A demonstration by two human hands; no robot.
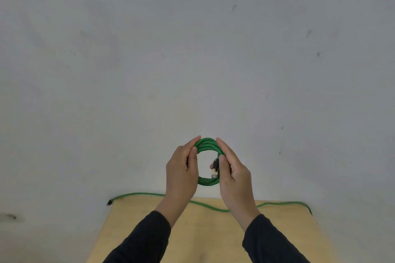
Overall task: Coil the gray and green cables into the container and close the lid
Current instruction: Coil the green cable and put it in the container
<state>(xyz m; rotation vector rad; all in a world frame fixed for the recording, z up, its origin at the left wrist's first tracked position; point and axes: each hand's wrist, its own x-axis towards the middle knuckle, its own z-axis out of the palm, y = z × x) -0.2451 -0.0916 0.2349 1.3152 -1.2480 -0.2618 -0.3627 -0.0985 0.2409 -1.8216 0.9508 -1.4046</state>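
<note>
Green cable: small coil pinched between left hand and right hand, plug beside right thumb, tail trailing below on table; likely light, springy, best gripped across loops.

You stood in a bare, plain room — which kind couldn't be told. A scuffed, pale gray wall filled most of your view, and a light wooden table stood against it.

table: light wood, bottom centre | wall: pale grey, scuffed
</note>
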